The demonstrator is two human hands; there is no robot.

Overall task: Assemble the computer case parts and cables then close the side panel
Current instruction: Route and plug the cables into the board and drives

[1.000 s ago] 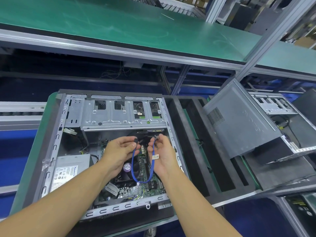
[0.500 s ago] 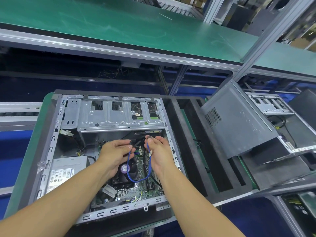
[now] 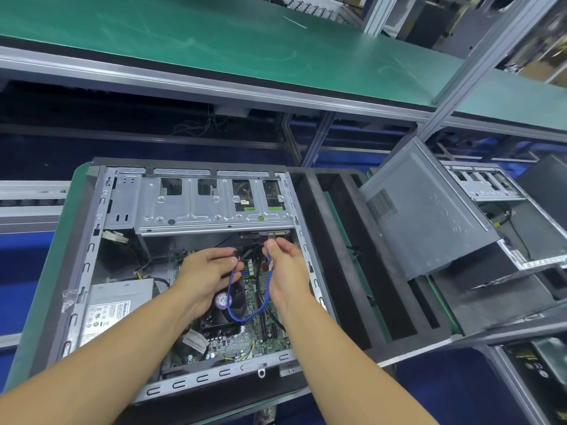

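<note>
Obs., head view only.

- Green matted bench surface (image 3: 214, 47) spans the whole upper frame.
- Open grey steel computer case (image 3: 92, 240) lies on its side, centre-left, interior facing me.
- Grey sheet-metal side panel with a vent grille (image 3: 429, 219) is off the case, propped tilted at right of centre. Between it and the case sits a black foam slotted tray (image 3: 334, 240).
- Inside the case: a silver perforated drive cage (image 3: 199, 210) runs along the upper edge, a silver boxed power supply with a white label (image 3: 116, 302) sits lower left, and a green motherboard (image 3: 267, 332) lies lower centre.
- Left hand (image 3: 205, 271) and right hand (image 3: 287, 271) are both over the motherboard, near each other but apart, palms turned inward.
- Thin blue data cable (image 3: 237, 319) hangs as a U-loop between the two hands, its bottom low over the black cooler fan (image 3: 221, 311).
- The left hand's fingers pinch one black plug end, which sits at its fingertips.
- The right hand pinches the other end between thumb and forefinger, raised just under the lower edge of the drive cage. I cannot tell whether the plug touches the port there.
</note>
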